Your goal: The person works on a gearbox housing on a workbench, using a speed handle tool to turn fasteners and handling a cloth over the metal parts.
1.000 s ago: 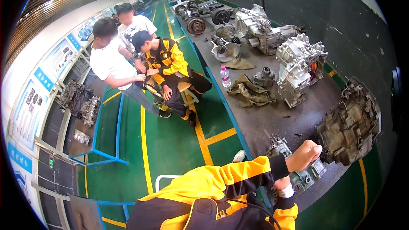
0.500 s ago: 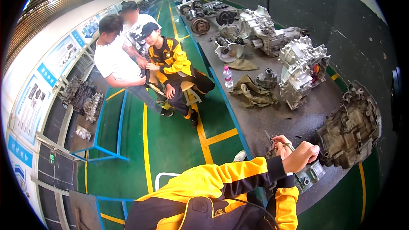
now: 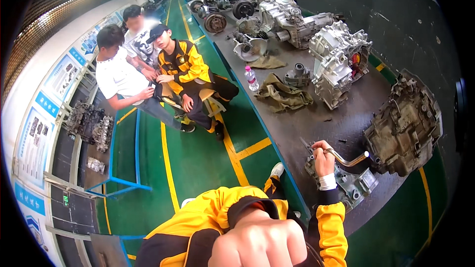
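Observation:
My right hand [image 3: 322,158], with a white band at the wrist, is closed on a curved metal bar [image 3: 354,159] over a grey-green metal housing [image 3: 360,183] on the near end of the bench. My left hand [image 3: 257,247] is raised very close to the camera at the bottom centre, its knuckles bent; whatever it may hold is hidden. A large grimy casing [image 3: 401,123] lies just right of the bar.
The long steel bench [image 3: 297,123] carries silver gearboxes [image 3: 336,59], brake parts, cloths [image 3: 282,94] and a bottle [image 3: 251,79]. Three people [image 3: 148,69] gather left of it, one seated. A blue-framed stand [image 3: 118,183] and engine parts [image 3: 86,118] are at left.
My left hand has pulled back from over the housing toward the camera. My right hand has risen into view with the metal bar. The view has shifted slightly.

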`<state>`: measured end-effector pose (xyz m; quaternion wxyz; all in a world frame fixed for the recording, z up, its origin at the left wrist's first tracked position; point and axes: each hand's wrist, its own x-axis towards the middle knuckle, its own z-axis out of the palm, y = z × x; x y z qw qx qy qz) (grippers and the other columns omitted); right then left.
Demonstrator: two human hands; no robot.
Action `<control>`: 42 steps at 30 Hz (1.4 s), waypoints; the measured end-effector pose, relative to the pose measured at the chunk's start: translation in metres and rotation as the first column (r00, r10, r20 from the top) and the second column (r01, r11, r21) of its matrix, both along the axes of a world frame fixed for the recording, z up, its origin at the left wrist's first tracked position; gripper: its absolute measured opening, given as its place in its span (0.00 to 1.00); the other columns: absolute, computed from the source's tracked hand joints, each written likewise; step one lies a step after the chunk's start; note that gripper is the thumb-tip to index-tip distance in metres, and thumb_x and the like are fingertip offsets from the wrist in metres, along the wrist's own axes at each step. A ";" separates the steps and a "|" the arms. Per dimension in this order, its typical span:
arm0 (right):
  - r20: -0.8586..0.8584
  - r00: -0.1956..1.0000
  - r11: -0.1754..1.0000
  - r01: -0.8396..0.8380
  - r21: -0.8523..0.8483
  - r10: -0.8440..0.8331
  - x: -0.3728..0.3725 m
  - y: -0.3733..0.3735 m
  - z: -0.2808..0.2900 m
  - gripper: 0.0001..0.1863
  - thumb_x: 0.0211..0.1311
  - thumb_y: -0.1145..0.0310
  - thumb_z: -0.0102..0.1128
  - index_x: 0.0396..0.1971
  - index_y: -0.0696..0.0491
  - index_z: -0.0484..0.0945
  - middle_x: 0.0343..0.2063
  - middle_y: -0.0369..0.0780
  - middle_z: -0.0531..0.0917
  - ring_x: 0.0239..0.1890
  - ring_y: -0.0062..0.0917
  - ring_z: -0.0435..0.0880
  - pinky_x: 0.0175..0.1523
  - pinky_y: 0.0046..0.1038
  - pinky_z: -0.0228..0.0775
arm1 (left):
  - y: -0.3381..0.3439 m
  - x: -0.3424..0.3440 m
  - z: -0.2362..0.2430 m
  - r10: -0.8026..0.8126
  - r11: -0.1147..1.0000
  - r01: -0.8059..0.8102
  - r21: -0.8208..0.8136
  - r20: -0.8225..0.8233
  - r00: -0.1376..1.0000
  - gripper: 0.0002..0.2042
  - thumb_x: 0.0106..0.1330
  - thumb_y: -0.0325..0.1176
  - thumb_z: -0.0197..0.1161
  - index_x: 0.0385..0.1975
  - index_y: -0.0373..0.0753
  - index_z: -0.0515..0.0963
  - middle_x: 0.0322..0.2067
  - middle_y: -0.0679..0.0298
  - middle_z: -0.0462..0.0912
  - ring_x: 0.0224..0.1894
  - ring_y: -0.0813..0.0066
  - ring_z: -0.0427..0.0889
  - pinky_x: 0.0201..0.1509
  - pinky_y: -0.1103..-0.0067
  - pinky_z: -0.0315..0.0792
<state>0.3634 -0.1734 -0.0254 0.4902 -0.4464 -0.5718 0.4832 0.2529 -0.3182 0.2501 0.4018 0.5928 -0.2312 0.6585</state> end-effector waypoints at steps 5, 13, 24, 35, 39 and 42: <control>0.028 1.000 1.000 -0.009 0.001 0.009 -0.003 0.002 -0.003 0.08 0.54 0.77 0.43 0.27 0.58 0.75 0.16 0.32 0.70 0.19 0.14 0.66 0.24 0.19 0.56 | -0.007 0.002 -0.007 -0.098 0.993 0.101 -0.067 0.047 0.994 0.19 0.73 0.36 0.40 0.39 0.33 0.79 0.12 0.70 0.67 0.09 0.80 0.59 0.15 0.80 0.50; 0.027 1.000 1.000 -0.011 -0.018 0.012 -0.003 0.000 -0.001 0.09 0.54 0.77 0.43 0.27 0.58 0.74 0.17 0.31 0.69 0.20 0.14 0.65 0.25 0.19 0.56 | -0.001 0.004 -0.004 -0.180 0.983 0.181 -0.015 0.048 0.982 0.19 0.73 0.39 0.42 0.36 0.34 0.80 0.13 0.69 0.68 0.10 0.79 0.60 0.15 0.80 0.50; 0.097 0.981 0.984 -0.172 0.039 0.168 -0.001 -0.001 0.007 0.07 0.57 0.74 0.44 0.31 0.57 0.73 0.16 0.30 0.67 0.19 0.12 0.63 0.25 0.18 0.55 | 0.037 0.018 -0.064 0.162 0.706 -0.405 -0.581 -0.424 0.891 0.08 0.56 0.26 0.55 0.35 0.38 0.73 0.25 0.66 0.76 0.28 0.79 0.76 0.33 0.80 0.67; 0.095 0.992 0.997 0.080 -0.001 -0.080 -0.011 -0.011 0.022 0.07 0.58 0.75 0.45 0.28 0.55 0.74 0.15 0.28 0.66 0.18 0.11 0.60 0.22 0.18 0.52 | 0.106 0.077 -0.149 -0.135 0.609 -0.380 -0.696 -0.563 0.815 0.14 0.69 0.38 0.47 0.27 0.34 0.70 0.19 0.68 0.68 0.23 0.83 0.67 0.31 0.85 0.63; 0.234 0.953 0.981 0.187 0.050 -0.193 0.003 -0.003 0.005 0.06 0.58 0.72 0.49 0.26 0.57 0.74 0.16 0.30 0.70 0.20 0.15 0.65 0.26 0.19 0.58 | 0.112 0.084 -0.158 0.065 0.639 -0.525 -0.562 -0.640 0.765 0.16 0.66 0.34 0.45 0.17 0.34 0.61 0.14 0.68 0.60 0.20 0.82 0.61 0.24 0.79 0.54; 0.132 0.937 0.943 0.310 0.119 -0.324 0.047 0.001 -0.017 0.07 0.59 0.71 0.50 0.25 0.57 0.74 0.16 0.29 0.69 0.19 0.13 0.65 0.25 0.19 0.56 | 0.109 0.084 -0.153 0.286 0.637 -0.708 -0.305 -0.760 0.584 0.16 0.64 0.34 0.44 0.15 0.34 0.61 0.13 0.67 0.63 0.18 0.82 0.61 0.23 0.78 0.55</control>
